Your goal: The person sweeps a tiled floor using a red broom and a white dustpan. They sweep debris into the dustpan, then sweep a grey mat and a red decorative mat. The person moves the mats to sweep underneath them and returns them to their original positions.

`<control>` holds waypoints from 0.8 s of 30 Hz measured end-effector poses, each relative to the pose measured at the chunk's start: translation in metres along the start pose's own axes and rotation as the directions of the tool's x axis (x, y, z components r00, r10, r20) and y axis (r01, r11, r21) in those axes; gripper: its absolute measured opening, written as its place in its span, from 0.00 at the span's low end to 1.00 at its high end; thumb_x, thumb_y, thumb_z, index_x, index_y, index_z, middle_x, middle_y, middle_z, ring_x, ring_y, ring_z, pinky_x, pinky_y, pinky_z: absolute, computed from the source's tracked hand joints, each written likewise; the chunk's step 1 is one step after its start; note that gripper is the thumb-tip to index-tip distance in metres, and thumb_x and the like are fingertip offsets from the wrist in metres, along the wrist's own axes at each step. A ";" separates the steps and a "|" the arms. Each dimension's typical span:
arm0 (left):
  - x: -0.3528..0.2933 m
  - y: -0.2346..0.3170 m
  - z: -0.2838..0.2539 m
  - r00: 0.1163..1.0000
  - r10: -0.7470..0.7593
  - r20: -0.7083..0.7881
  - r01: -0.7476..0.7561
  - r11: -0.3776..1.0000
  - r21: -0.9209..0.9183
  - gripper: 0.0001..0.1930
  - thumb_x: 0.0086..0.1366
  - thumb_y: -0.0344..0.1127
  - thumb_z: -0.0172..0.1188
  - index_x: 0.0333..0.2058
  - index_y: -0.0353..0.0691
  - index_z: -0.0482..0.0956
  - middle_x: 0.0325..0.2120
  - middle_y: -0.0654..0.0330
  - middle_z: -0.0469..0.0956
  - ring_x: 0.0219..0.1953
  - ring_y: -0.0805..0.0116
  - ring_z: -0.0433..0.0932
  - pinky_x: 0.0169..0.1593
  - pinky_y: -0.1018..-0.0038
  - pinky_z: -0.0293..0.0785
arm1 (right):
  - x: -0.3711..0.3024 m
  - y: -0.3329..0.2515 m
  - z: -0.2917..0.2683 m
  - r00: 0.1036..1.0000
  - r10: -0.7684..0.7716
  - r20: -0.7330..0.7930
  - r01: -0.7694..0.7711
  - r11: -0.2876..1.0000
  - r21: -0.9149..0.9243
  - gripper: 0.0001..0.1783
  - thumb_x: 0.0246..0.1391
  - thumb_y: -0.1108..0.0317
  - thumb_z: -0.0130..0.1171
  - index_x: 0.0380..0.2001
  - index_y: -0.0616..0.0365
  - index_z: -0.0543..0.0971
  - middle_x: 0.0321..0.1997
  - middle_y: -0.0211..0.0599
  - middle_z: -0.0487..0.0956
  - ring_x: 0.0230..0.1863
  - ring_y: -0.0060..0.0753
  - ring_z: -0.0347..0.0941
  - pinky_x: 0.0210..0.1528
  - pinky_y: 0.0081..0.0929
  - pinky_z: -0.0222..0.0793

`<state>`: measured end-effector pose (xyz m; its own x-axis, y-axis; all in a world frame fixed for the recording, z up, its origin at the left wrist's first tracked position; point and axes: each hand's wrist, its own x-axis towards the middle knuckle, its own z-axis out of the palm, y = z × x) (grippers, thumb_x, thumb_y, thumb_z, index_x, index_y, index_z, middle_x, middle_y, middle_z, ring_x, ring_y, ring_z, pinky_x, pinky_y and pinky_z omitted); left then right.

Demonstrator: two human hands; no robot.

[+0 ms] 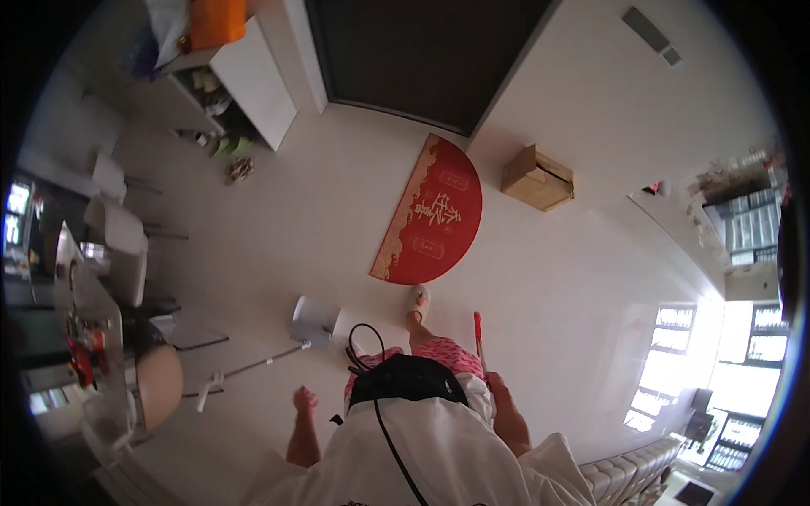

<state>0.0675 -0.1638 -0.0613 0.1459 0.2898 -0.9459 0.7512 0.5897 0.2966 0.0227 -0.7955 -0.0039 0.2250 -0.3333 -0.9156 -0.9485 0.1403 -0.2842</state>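
Note:
My right hand (498, 390) is at my right hip, closed around a thin red stick-like handle (478, 331) that points forward over the white floor. My left hand (305, 400) hangs empty at my left side with the fingers loosely apart. A white long-handled floor tool (314, 322) with a flat boxy head lies on the floor just ahead of my left hand, its pole running back to the left. One foot in a light slipper (418, 300) stands at the edge of a red semicircular door mat (432, 219).
A dark door (422, 51) is ahead beyond the mat. A wooden box (537, 178) sits to the right by the wall. A white shoe cabinet (245, 76) stands at upper left, a dining table with chairs (110, 278) at left, and a white sofa (633, 472) at lower right.

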 end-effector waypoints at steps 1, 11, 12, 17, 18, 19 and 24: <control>-0.015 -0.033 0.024 0.996 -0.026 -0.081 0.033 0.995 0.090 0.13 0.68 0.45 0.51 0.48 0.51 0.70 0.40 0.60 0.71 0.41 0.57 0.73 0.38 0.53 0.71 | 0.001 0.008 -0.024 0.999 -0.016 0.047 0.020 0.997 -0.069 0.17 0.56 0.62 0.48 0.18 0.60 0.75 0.15 0.39 0.72 0.14 0.32 0.67 0.19 0.32 0.63; -0.048 0.000 0.169 0.683 0.170 0.710 -0.729 0.220 0.649 0.18 0.66 0.47 0.52 0.42 0.40 0.80 0.37 0.56 0.82 0.42 0.64 0.80 0.42 0.64 0.74 | 0.057 -0.016 -0.021 0.876 0.219 0.429 -0.444 0.714 0.542 0.18 0.55 0.72 0.45 0.11 0.51 0.67 0.11 0.32 0.67 0.12 0.29 0.62 0.19 0.31 0.65; -0.051 0.037 0.145 0.729 0.247 0.638 -0.684 0.226 0.694 0.17 0.66 0.48 0.51 0.44 0.44 0.79 0.38 0.59 0.81 0.41 0.64 0.80 0.40 0.63 0.74 | 0.047 -0.034 0.017 0.917 0.073 0.392 -0.217 0.917 0.335 0.18 0.56 0.71 0.45 0.11 0.50 0.66 0.11 0.32 0.67 0.12 0.29 0.62 0.20 0.31 0.65; -0.063 0.058 0.261 0.897 0.147 0.417 -0.397 0.685 0.611 0.19 0.66 0.52 0.51 0.51 0.51 0.72 0.43 0.64 0.78 0.39 0.66 0.78 0.38 0.61 0.73 | 0.100 0.017 -0.056 0.850 -0.519 0.088 0.485 0.707 -0.515 0.16 0.55 0.58 0.51 0.29 0.58 0.82 0.25 0.48 0.80 0.26 0.40 0.78 0.30 0.39 0.72; -0.069 0.079 0.259 0.917 0.183 0.354 -0.382 0.658 0.649 0.20 0.65 0.52 0.52 0.51 0.51 0.72 0.43 0.63 0.77 0.40 0.66 0.77 0.38 0.61 0.73 | 0.097 0.012 -0.037 0.838 -0.529 0.132 0.499 0.647 -0.577 0.15 0.55 0.58 0.52 0.33 0.55 0.83 0.29 0.53 0.80 0.29 0.41 0.77 0.32 0.41 0.72; -0.080 0.104 0.246 0.937 0.232 0.263 -0.350 0.631 0.692 0.20 0.65 0.52 0.52 0.51 0.51 0.72 0.43 0.63 0.77 0.40 0.66 0.77 0.38 0.61 0.73 | 0.079 0.009 -0.008 0.871 -0.472 0.141 0.481 0.755 -0.445 0.15 0.52 0.58 0.55 0.32 0.56 0.83 0.28 0.48 0.81 0.28 0.39 0.75 0.31 0.39 0.70; -0.091 0.119 0.279 0.929 0.280 0.243 -0.371 0.702 0.608 0.19 0.63 0.50 0.55 0.49 0.48 0.73 0.40 0.63 0.78 0.39 0.65 0.78 0.37 0.62 0.73 | 0.059 -0.012 -0.028 0.952 -0.285 0.110 0.303 0.927 -0.222 0.13 0.53 0.59 0.53 0.28 0.56 0.81 0.25 0.46 0.79 0.25 0.39 0.74 0.29 0.39 0.69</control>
<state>0.3231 -0.3306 0.0237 0.5022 0.2516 -0.8274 0.8647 -0.1512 0.4789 0.0411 -0.8433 -0.0460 0.5094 -0.2545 -0.8220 -0.8602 -0.1777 -0.4780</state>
